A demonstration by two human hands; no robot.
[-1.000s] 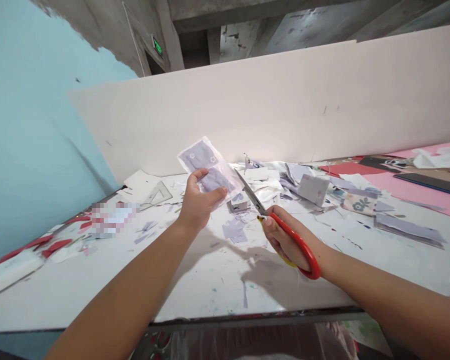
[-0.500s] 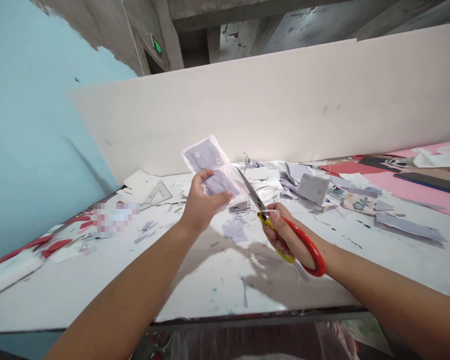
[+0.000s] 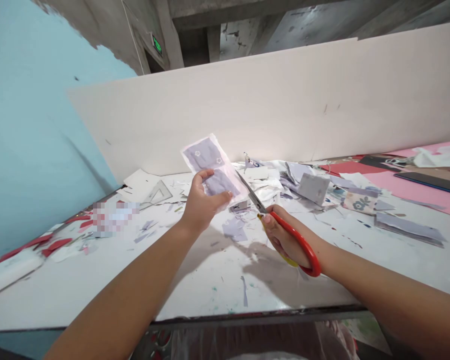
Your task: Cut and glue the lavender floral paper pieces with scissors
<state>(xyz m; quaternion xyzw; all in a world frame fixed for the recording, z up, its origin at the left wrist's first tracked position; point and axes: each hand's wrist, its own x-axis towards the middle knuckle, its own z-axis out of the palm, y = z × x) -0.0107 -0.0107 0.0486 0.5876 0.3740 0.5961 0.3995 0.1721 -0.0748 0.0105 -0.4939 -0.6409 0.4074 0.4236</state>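
Observation:
A pale pink sheet with two lavender panels and small white flower shapes (image 3: 203, 154) is pinched in my left hand (image 3: 206, 200), thumb across its front. It is held tilted above the table. My right hand (image 3: 285, 237) is wrapped round scissors (image 3: 255, 197) with one red and one yellow handle. The scissor blades point up and left, and look close together. Their tips are by the sheet's right edge; I cannot tell whether they touch it. Below both hands lie lavender paper scraps (image 3: 235, 229) on the white table.
A heap of cut paper (image 3: 266, 182) lies behind my hands. Right of it are a patterned piece (image 3: 360, 201), stacked lavender strips (image 3: 408, 230), pink sheets (image 3: 401, 192) and a dark flat object (image 3: 431, 183). A triangle ruler (image 3: 158, 193) and red scraps (image 3: 56, 246) lie left. A white panel (image 3: 255, 110) stands behind.
The scissor handles have come closer together and the blades have closed in my right hand. A white bit at my right thumb no longer shows. My left hand and the sheet barely moved.

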